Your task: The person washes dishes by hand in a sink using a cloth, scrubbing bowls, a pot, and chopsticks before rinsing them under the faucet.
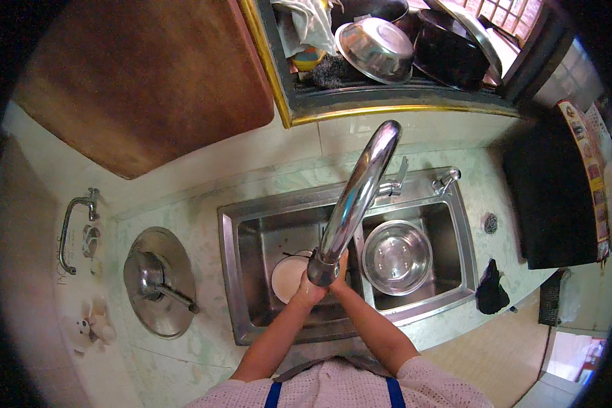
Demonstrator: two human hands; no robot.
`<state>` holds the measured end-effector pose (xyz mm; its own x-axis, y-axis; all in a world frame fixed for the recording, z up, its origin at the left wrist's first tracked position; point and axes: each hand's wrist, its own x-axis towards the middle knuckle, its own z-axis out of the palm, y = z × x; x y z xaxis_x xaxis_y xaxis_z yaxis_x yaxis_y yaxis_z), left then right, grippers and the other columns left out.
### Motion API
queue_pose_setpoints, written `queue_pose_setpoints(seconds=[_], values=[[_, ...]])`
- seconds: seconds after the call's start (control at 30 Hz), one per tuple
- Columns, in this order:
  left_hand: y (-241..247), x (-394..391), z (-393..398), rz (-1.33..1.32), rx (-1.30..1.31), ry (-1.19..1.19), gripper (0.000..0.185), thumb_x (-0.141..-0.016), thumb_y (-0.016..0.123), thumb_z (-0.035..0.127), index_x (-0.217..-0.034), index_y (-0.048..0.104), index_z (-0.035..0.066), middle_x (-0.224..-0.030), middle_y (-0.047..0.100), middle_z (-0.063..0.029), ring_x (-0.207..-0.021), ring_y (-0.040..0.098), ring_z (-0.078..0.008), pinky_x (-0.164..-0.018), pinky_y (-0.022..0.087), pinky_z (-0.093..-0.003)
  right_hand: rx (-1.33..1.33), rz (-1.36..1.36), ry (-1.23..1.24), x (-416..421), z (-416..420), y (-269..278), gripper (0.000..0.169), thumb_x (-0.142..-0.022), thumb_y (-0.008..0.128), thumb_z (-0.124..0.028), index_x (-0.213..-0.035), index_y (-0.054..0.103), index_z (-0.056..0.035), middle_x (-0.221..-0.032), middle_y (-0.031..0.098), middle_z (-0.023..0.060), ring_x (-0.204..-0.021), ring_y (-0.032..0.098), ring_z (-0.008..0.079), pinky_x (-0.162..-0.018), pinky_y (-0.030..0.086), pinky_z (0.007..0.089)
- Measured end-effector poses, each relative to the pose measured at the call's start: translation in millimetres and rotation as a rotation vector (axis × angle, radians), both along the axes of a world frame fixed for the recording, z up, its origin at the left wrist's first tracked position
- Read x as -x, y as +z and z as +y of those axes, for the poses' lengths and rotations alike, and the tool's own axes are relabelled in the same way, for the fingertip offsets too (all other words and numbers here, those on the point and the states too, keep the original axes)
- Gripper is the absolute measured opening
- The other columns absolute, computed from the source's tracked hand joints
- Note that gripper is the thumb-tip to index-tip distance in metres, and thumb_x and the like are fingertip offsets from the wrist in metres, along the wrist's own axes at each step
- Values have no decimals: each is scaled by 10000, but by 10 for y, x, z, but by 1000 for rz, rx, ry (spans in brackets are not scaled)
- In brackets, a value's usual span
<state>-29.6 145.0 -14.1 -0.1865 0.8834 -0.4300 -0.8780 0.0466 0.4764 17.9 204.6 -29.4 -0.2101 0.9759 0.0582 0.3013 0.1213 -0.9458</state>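
Observation:
Both hands are together over the left basin (265, 229) of a steel double sink, partly covered by the curved chrome faucet spout (354, 199). My left hand (312, 291) lies at the right edge of a round, cream-coloured dish (289, 279); whether it grips the dish is not visible. Just right of the spout's tip, my right hand (341, 273) shows only in part, and its fingers are hidden. Behind the cream dish, a pale rim and a thin dark handle (289, 254) peek out. A shiny steel bowl (398, 257) sits in the right basin.
Left of the sink, a saucepan (153, 275) rests on a round steel tray (176, 319). A black cloth or bag (492, 290) and a wire scourer (490, 223) lie to the right. A steel basin (377, 48) and a black pot (449, 51) stand on the window ledge.

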Motion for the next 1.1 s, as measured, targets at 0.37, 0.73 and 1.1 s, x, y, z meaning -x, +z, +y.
queue_pose_setpoints(seconds=[0.37,0.73,1.1], values=[[-538,279,-134,1711,488,-28,598,-667,573,351,-1172,407,77,-1140,460,-156,-1117,359,-301,-988,117,-422,1363,720,184,-165,-530,627,386,-810,440,-292,-1096,433,-32,-1032,520,107,-885,529,256,-778,416,422],[502,88,-172,1935,684,32,637,-707,545,271,-1249,279,68,-1287,231,-191,-1189,184,-370,-917,127,-558,1381,1103,304,211,-239,206,261,-825,433,-229,-982,521,-40,-950,560,72,-836,542,191,-744,431,335],[249,32,-139,1058,604,207,432,-722,540,293,-1081,471,63,-1014,546,-103,-921,523,-254,-781,404,-345,1170,932,-34,334,-465,-639,214,-794,459,-196,-943,527,-59,-913,541,48,-804,522,192,-704,415,336]])
